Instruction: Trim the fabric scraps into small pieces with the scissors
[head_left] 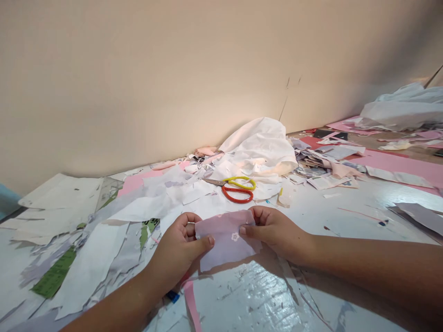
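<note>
Between my two hands a small lilac piece of paper or cloth [221, 246] with a white flower print is held up, its lower edge uneven. My left hand [185, 242] pinches its left side, thumb in front and fingers behind. At the upper right corner, my right hand [273, 230] grips it the same way. Just beyond the piece lie scissors [238, 189] with one yellow and one red handle loop, blades pointing left, resting on white scraps. A pink strip [191, 304] lies below my left hand.
A crumpled white sheet [261, 145] is heaped against the beige wall [138, 83]. White scraps [93, 258] and green pieces [55, 274] cover the left side. Stacked scraps [325, 168] and a pink sheet [398, 168] lie right, on a glossy white tabletop [256, 299].
</note>
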`<move>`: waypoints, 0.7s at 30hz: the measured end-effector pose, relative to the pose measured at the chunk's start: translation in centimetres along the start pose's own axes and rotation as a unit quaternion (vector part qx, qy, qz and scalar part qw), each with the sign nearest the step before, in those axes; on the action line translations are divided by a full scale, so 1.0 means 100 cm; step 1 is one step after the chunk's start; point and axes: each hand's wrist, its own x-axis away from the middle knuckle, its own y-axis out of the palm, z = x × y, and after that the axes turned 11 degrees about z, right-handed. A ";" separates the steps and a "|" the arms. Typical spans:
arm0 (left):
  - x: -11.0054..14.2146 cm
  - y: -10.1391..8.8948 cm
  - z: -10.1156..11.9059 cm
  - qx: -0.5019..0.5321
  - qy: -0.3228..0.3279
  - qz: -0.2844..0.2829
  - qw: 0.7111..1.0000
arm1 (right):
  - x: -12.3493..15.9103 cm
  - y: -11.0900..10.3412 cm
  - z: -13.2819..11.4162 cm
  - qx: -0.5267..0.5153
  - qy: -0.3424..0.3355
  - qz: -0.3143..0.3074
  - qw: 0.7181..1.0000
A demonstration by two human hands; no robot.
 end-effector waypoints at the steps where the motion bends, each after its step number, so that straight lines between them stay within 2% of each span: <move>1: 0.000 0.000 -0.001 0.001 0.000 0.001 1.000 | 0.001 0.000 -0.001 -0.004 0.001 0.005 1.000; 4: -0.001 -0.001 -0.002 0.006 0.002 0.004 1.000 | 0.002 0.001 -0.003 -0.031 -0.001 0.004 1.000; 9: -0.001 -0.002 -0.002 0.020 0.010 -0.004 1.000 | 0.001 0.001 -0.004 -0.019 -0.017 -0.086 0.996; 12: 0.000 -0.003 -0.001 0.026 0.017 -0.034 0.999 | -0.001 0.001 -0.001 0.012 -0.036 -0.075 0.996; 16: 0.001 -0.002 0.000 0.013 0.000 -0.068 0.998 | -0.004 0.000 0.002 0.001 -0.046 -0.063 0.997; 21: 0.000 -0.003 0.001 -0.019 -0.016 -0.031 0.999 | -0.003 -0.001 0.001 -0.018 -0.055 -0.072 0.996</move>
